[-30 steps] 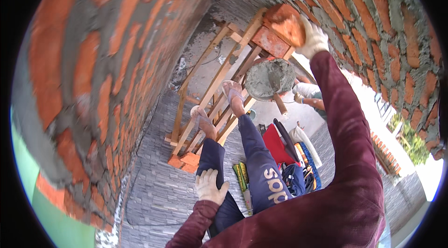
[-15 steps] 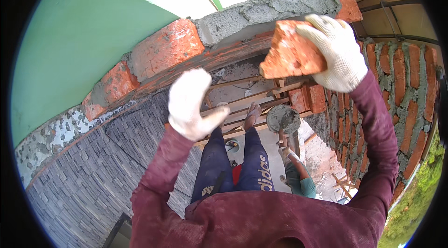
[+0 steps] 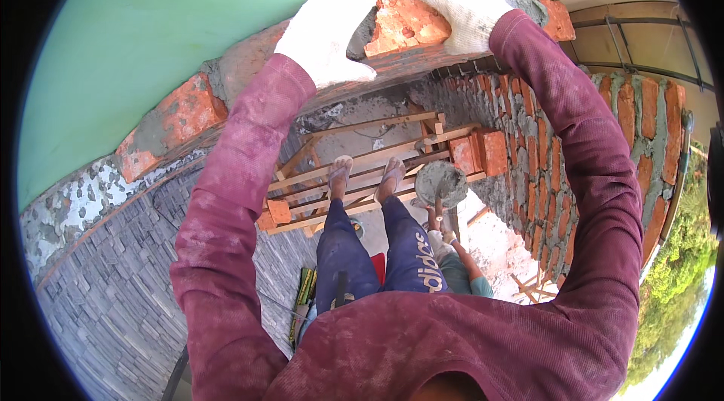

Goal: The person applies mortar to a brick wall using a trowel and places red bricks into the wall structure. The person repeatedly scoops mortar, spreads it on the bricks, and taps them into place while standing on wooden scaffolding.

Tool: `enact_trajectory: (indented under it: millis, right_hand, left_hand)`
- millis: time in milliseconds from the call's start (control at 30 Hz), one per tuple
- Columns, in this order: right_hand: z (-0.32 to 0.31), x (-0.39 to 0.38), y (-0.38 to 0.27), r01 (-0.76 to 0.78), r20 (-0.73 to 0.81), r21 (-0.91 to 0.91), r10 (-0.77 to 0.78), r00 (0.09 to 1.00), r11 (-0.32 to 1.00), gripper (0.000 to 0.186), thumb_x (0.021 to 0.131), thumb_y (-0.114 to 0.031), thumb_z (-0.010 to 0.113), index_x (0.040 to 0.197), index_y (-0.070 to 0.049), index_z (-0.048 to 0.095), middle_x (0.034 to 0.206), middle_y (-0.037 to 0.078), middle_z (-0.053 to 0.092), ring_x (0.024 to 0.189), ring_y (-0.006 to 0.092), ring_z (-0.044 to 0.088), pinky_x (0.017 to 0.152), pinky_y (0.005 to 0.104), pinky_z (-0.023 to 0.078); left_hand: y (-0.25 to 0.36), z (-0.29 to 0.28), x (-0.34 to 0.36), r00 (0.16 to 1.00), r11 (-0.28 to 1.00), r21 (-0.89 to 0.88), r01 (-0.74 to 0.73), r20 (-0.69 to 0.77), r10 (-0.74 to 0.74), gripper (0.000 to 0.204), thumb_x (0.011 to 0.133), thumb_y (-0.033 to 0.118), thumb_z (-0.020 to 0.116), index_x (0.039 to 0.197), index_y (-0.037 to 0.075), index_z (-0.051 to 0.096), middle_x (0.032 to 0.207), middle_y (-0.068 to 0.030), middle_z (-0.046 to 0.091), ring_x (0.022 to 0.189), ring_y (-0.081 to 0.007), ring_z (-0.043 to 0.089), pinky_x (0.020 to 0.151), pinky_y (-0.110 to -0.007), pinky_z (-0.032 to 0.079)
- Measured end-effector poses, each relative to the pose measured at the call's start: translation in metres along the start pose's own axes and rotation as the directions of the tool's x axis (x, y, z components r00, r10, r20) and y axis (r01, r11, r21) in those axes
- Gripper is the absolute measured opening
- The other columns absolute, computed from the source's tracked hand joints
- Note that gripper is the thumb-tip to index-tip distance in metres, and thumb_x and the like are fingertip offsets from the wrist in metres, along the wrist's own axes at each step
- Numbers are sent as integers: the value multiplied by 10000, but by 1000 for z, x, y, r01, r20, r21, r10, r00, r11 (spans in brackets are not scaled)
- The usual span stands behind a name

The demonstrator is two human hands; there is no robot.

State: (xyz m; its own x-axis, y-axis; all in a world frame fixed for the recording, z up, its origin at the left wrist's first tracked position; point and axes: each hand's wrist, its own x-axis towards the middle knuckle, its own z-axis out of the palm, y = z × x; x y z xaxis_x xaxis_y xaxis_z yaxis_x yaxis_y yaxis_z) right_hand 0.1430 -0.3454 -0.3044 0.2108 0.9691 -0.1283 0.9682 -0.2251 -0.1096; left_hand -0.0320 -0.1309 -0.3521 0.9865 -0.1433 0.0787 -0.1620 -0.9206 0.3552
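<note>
My right hand [image 3: 460,16], in a white knit glove, grips a rough orange-red brick [image 3: 407,24] at its right end. The brick is down at the top of the wall; whether it rests fully on the mortar bed cannot be seen. Grey mortar [image 3: 362,33] shows at its left end. Beside that end is my gloved left hand [image 3: 320,39], laid over the wall top with the thumb spread from the fingers. Glare washes out its fingertips. Left of it runs the brick course [image 3: 177,118], smeared with mortar.
Below my feet [image 3: 339,175] is a wooden scaffold [image 3: 377,148] with gaps between its bars. Stacked bricks [image 3: 483,152] and a mortar pan [image 3: 441,184] sit at its right. A co-worker's arm [image 3: 471,261] shows beneath. A brick wall [image 3: 543,167] rises right, a green wall [image 3: 151,39] left.
My right hand has brought the brick left and forward, down to the wall top. The left hand has reached forward to the brick's left end. The view has shifted slightly.
</note>
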Motion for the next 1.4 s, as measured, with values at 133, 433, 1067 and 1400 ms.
enact_trajectory:
  millis: [133, 433, 1067, 1400]
  right_hand:
    - [4, 3, 11, -8, 30, 148, 3, 1000, 989, 999, 633, -171, 877, 1552, -167, 485, 1512, 188, 519, 1424, 402, 475, 1192, 503, 390]
    - [16, -7, 17, 61, -112, 97, -50, 992, 993, 983, 601, -173, 895, 1505, -119, 511, 1504, 207, 509, 1428, 424, 463, 1201, 504, 377]
    - [501, -377, -317, -843, 726, 203, 654, -211, -498, 726, 910, -556, 666, 1406, -35, 566, 1310, 268, 687, 1239, 441, 655, 1063, 495, 504]
    - [602, -353, -306, -826, 726, 60, 593, -349, -560, 428, 1018, -444, 523, 1226, -106, 684, 1160, 241, 740, 1137, 435, 693, 1001, 548, 525]
  left_hand:
    - [-6, 9, 3, 1000, 1000, 19, 2, 19, -2, 1121, 677, 484, 930, 1603, 121, 413, 1576, -183, 486, 1471, -382, 440, 1242, -481, 350]
    - [0, 26, 21, 999, 994, -105, -6, -39, 2, 1129, 689, 504, 925, 1610, 113, 402, 1568, -177, 500, 1444, -378, 480, 1216, -484, 384]
    - [16, 29, 41, 993, 984, -134, -118, -2, 118, 1009, 642, 300, 915, 1537, 57, 519, 1485, -215, 569, 1396, -369, 531, 1173, -477, 423]
    - [17, 35, 24, 995, 908, -411, 79, -19, -95, 957, 789, 165, 722, 1622, -64, 309, 1605, -220, 422, 1476, -336, 436, 1237, -475, 327]
